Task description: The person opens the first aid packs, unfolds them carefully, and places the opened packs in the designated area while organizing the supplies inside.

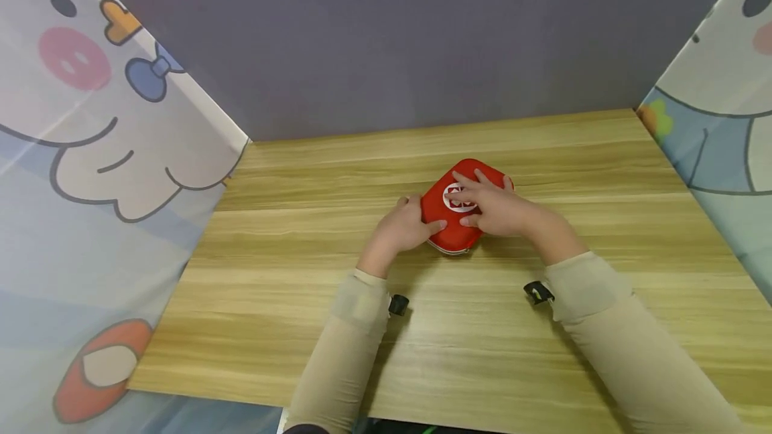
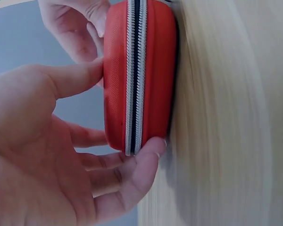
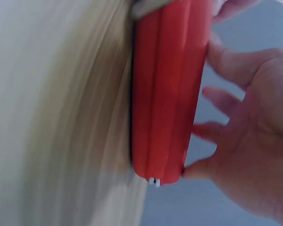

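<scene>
A red zip case (image 1: 440, 206) with a round white emblem lies on the wooden table, under both hands. My left hand (image 1: 401, 225) grips its left corner, thumb on the lid and fingers curled round the side. In the left wrist view, two rows of silver zipper teeth (image 2: 130, 89) run along the case with a dark strip between them. Fingers spread, my right hand (image 1: 497, 209) rests over the lid, partly covering the emblem. The right wrist view shows the fingertips of the right hand (image 3: 259, 127) at the lid's edge and a plain red seamed side (image 3: 162, 99).
The light wooden table (image 1: 289, 273) meets a grey panel (image 1: 422, 39) at the back. Cartoon-printed sheets (image 1: 133, 153) border it on the left and right. A small black strap piece (image 1: 538, 292) sticks out by the right sleeve, another (image 1: 399, 305) by the left.
</scene>
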A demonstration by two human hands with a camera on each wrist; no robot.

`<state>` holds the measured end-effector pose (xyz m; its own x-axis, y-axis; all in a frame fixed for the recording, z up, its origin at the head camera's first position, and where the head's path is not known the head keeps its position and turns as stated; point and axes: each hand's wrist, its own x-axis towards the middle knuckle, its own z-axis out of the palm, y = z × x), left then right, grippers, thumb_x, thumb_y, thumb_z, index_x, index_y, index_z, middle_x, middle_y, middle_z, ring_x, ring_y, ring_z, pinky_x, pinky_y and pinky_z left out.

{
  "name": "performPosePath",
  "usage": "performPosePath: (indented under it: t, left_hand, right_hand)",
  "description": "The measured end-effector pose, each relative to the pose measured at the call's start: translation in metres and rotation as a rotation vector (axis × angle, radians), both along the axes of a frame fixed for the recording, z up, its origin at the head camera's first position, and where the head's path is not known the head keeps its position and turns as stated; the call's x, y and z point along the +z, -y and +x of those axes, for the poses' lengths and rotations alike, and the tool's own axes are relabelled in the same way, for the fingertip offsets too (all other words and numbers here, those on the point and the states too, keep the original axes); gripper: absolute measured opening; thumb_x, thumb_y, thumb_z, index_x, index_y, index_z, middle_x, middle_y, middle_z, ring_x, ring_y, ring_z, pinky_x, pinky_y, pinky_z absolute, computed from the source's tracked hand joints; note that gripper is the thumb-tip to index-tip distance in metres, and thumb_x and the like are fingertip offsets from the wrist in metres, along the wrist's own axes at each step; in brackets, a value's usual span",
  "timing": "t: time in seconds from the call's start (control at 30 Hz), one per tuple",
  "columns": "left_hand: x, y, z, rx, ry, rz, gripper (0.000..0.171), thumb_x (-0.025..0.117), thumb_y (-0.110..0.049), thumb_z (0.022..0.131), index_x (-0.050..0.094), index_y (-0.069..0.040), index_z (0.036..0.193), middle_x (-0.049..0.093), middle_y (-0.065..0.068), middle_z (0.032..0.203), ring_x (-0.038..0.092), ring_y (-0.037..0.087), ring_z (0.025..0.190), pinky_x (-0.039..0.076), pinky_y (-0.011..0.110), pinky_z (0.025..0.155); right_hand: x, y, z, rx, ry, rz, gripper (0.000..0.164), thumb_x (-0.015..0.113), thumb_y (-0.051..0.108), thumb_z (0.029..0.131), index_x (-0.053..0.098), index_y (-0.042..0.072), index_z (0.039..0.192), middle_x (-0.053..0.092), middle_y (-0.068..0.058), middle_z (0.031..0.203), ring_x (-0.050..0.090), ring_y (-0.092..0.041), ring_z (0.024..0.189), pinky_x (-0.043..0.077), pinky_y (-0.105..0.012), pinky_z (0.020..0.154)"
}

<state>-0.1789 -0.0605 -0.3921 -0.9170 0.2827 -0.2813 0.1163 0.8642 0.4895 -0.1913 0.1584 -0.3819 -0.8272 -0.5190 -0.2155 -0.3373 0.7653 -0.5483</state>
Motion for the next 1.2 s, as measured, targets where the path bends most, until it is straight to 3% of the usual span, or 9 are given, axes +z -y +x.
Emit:
performPosePath:
  t: [0.2, 0.37, 0.47, 0.57, 0.73, 0.97, 1.2]
  left_hand:
    - [0.003, -0.006, 0.005, 0.052, -0.008, -0.039, 0.082, 0.065, -0.050, 0.103, 0.039, 0.002, 0.160, 0.048, 0.027, 0.158, 0.061, 0.041, 0.137, 0.053, 0.055, 0.112]
    - [0.005, -0.011, 0.010, 0.089, -0.021, -0.117, 0.079, 0.065, -0.053, 0.102, 0.046, 0.000, 0.158, 0.054, 0.024, 0.153, 0.059, 0.040, 0.137, 0.057, 0.056, 0.105]
    - [0.006, -0.017, 0.013, 0.114, -0.020, -0.167, 0.084, 0.064, -0.056, 0.101, 0.041, 0.000, 0.160, 0.054, 0.023, 0.151, 0.059, 0.037, 0.135, 0.058, 0.055, 0.101]
    - [0.007, -0.022, 0.015, 0.137, -0.012, -0.216, 0.092, 0.062, -0.059, 0.102, 0.032, 0.001, 0.165, 0.050, 0.025, 0.155, 0.060, 0.036, 0.136, 0.059, 0.055, 0.101]
    - [0.008, -0.027, 0.018, 0.149, 0.003, -0.245, 0.086, 0.058, -0.061, 0.103, 0.042, 0.001, 0.160, 0.052, 0.025, 0.151, 0.065, 0.036, 0.125, 0.059, 0.053, 0.100]
    - [0.008, -0.031, 0.019, 0.185, 0.004, -0.265, 0.075, 0.058, -0.064, 0.102, 0.061, -0.002, 0.143, 0.060, 0.020, 0.134, 0.066, 0.033, 0.115, 0.059, 0.051, 0.095]
    - [0.007, -0.037, 0.014, 0.215, -0.033, -0.289, 0.060, 0.063, -0.067, 0.098, 0.074, -0.011, 0.119, 0.072, 0.008, 0.118, 0.068, 0.023, 0.109, 0.061, 0.044, 0.081]
  right_hand:
    - [-0.009, 0.002, 0.009, -0.163, 0.002, -0.057, 0.064, 0.071, 0.017, 0.101, 0.049, 0.013, 0.161, 0.004, -0.021, 0.180, -0.006, -0.056, 0.163, -0.003, -0.089, 0.118]
    - [-0.014, 0.004, 0.017, -0.341, 0.048, -0.057, 0.075, 0.070, 0.030, 0.103, 0.036, 0.007, 0.166, -0.005, -0.029, 0.177, -0.010, -0.058, 0.162, 0.003, -0.089, 0.119]
    - [-0.014, 0.006, 0.022, -0.430, 0.057, -0.040, 0.082, 0.068, 0.033, 0.104, 0.027, 0.003, 0.168, -0.003, -0.034, 0.175, -0.004, -0.060, 0.161, 0.006, -0.085, 0.122]
    - [-0.013, 0.011, 0.028, -0.473, 0.017, -0.025, 0.081, 0.066, 0.030, 0.105, 0.026, -0.006, 0.165, 0.009, -0.038, 0.172, 0.011, -0.060, 0.159, 0.015, -0.079, 0.126]
    - [-0.009, 0.023, 0.039, -0.473, -0.056, 0.005, 0.069, 0.061, 0.023, 0.107, 0.034, -0.014, 0.159, 0.029, -0.041, 0.165, 0.031, -0.059, 0.154, 0.032, -0.067, 0.126]
    - [-0.006, 0.030, 0.048, -0.354, 0.039, 0.009, 0.085, 0.065, 0.034, 0.105, 0.024, -0.013, 0.163, 0.011, -0.045, 0.168, 0.025, -0.063, 0.154, 0.031, -0.069, 0.126]
    - [-0.007, 0.027, 0.040, -0.345, -0.023, 0.014, 0.073, 0.064, 0.032, 0.106, 0.038, -0.012, 0.158, 0.022, -0.048, 0.164, 0.037, -0.064, 0.147, 0.036, -0.068, 0.123]
